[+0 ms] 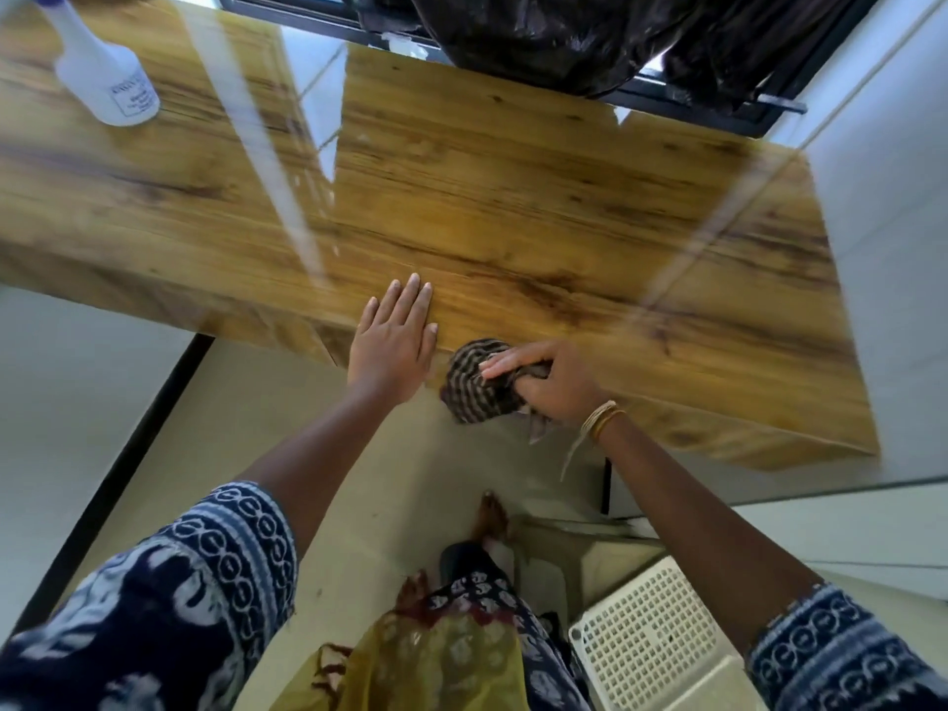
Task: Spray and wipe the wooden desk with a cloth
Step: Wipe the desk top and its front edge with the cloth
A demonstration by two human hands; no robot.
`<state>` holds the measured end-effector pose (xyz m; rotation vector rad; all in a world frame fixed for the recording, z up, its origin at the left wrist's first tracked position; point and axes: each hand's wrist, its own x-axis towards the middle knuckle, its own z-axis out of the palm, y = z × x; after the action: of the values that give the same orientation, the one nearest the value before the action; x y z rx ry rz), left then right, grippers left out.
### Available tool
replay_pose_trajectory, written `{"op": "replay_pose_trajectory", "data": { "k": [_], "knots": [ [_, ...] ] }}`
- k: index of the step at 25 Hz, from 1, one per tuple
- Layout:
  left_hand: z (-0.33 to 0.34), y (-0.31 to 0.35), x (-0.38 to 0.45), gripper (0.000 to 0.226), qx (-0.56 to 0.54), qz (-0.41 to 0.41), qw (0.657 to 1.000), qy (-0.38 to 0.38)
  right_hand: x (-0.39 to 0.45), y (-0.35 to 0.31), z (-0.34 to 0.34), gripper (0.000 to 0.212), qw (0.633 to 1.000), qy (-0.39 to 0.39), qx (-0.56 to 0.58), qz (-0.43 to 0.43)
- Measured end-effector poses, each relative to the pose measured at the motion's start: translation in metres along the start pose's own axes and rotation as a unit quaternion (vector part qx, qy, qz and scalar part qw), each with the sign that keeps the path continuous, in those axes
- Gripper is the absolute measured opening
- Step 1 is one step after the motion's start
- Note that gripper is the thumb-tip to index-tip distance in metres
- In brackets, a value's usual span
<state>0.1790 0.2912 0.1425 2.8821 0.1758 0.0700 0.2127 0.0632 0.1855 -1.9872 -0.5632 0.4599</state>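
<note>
The glossy wooden desk fills the upper half of the head view. My right hand grips a bunched brown-and-cream striped cloth at the desk's near edge, index finger stretched over it. Just left of the cloth, my left hand lies flat with straight fingers on the desk's near edge. A white spray bottle stands upright at the far left of the desk, well away from both hands.
A dark curtain hangs over the window frame behind the desk. White walls close in on the right. A white perforated plastic stool stands on the floor at my lower right, beside my foot.
</note>
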Motion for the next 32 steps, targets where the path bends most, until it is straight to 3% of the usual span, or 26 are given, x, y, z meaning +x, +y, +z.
{"op": "replay_pose_trajectory", "data": {
  "k": [5,11,12,14,16,18,21,23,26,28,30,32],
  "knots": [
    [-0.004,0.019,-0.002,0.055,-0.042,0.004,0.999,-0.016,-0.035,0.006,-0.054,0.042,0.969,0.206,0.123,0.054],
    [-0.001,0.067,0.022,0.05,-0.077,0.087,0.993,-0.01,-0.043,0.029,-0.107,0.039,0.91,0.392,0.096,0.091],
    [0.0,0.076,0.027,0.049,-0.078,0.1,0.992,-0.011,-0.038,0.035,-0.11,0.042,0.919,0.373,0.051,0.115],
    [0.003,0.093,0.041,0.048,-0.082,0.12,0.989,-0.013,-0.026,0.046,-0.106,0.051,0.933,0.256,-0.145,0.206],
    [0.007,0.107,0.054,0.047,-0.084,0.13,0.988,-0.014,-0.016,0.053,-0.081,0.054,0.886,0.178,-0.356,0.237],
    [0.009,0.123,0.069,0.047,-0.075,0.142,0.987,-0.016,-0.006,0.057,-0.061,0.046,0.861,0.174,-0.435,0.195],
    [0.012,0.144,0.098,0.048,-0.064,0.166,0.984,-0.028,0.013,0.074,-0.093,0.04,0.852,0.222,-0.441,0.176],
    [0.013,0.154,0.118,0.049,-0.058,0.173,0.983,-0.036,0.019,0.1,-0.141,0.041,0.819,0.272,-0.44,0.248],
    [0.018,0.163,0.148,0.05,-0.054,0.184,0.981,-0.038,0.016,0.127,-0.212,0.047,0.767,0.352,-0.35,0.406],
    [0.024,0.167,0.169,0.05,-0.057,0.186,0.98,-0.038,0.033,0.13,-0.227,0.051,0.732,0.378,-0.309,0.475],
    [0.03,0.173,0.191,0.05,-0.057,0.176,0.982,-0.039,0.068,0.12,-0.213,0.054,0.759,0.362,-0.356,0.407],
    [0.036,0.181,0.216,0.051,-0.058,0.149,0.986,-0.042,0.106,0.108,-0.186,0.051,0.828,0.305,-0.412,0.225]
  ]
}}
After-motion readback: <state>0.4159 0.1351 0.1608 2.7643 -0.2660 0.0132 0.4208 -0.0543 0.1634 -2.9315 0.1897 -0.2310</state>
